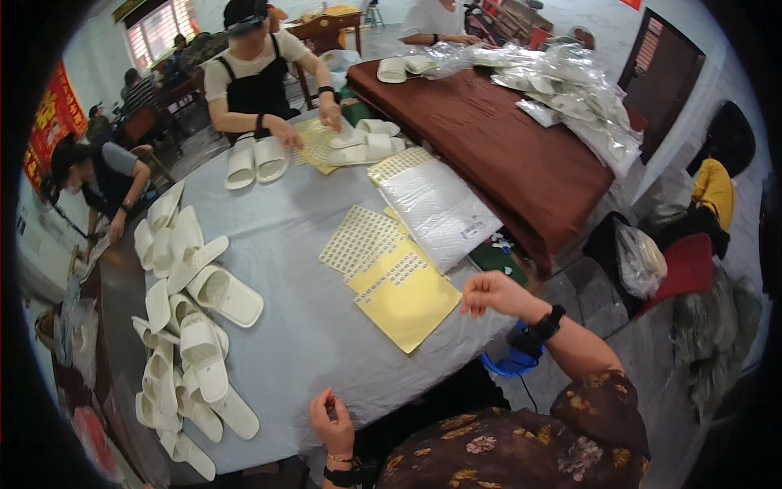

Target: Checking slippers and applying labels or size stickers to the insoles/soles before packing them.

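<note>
- In the head view, the right hand (493, 295) is held near the right side of the grey plastic-covered surface (285, 326); its fingers are drawn narrow, and whether anything small is pinched cannot be told
- Just beside those fingers, the corner of a yellow paper sheet with a few rows of small labels (407, 314) is seen; whether it is touched cannot be told
- The left hand (331, 417) is held by the near edge, its fingers loosely curled; whether anything is held cannot be told
- Beyond the yellow sheet, a white quilted plastic packet (440, 212) is laid
- Along the left side, off-white open-toed slippers (224, 295) are heaped, overlapping
- At the far end, a co-worker's two hands (281, 130) are held over another yellow label sheet (316, 145), between more slippers
- Behind, clear plastic bags (562, 81) are piled on a brown cloth-covered surface (481, 147)
</note>
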Demonstrator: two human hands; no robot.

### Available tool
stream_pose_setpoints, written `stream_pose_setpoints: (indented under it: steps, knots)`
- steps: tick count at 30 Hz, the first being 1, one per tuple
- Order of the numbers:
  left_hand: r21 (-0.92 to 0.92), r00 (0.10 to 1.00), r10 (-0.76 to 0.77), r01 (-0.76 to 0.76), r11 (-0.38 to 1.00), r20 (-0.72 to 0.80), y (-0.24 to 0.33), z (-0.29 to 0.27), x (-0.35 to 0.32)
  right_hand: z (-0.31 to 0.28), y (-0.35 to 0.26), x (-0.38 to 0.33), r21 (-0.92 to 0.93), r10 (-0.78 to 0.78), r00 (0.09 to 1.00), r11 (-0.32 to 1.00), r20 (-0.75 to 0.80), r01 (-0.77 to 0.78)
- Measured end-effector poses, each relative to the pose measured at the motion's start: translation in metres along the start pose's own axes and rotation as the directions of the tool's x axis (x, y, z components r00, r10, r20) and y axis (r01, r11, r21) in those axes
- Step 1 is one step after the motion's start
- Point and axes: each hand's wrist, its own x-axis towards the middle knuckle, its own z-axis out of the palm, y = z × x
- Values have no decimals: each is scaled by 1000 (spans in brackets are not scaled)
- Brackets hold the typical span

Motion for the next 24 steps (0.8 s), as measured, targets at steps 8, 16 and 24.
stream_pose_setpoints:
  steps: [8,16,24]
  knots:
    - [-84,989,-110,118,989,100,14,-8,18,-27,-14,18,-29,-1,934,1000,-356,-10]
    - [209,998,-28,17,978,51,8,-40,67,16,-9,64,-567,-139,985,822,-103,57]
    - [756,931,0,296,583,-365,-47,-125,144,48,22,55,-533,-280,959,818,-42,215]
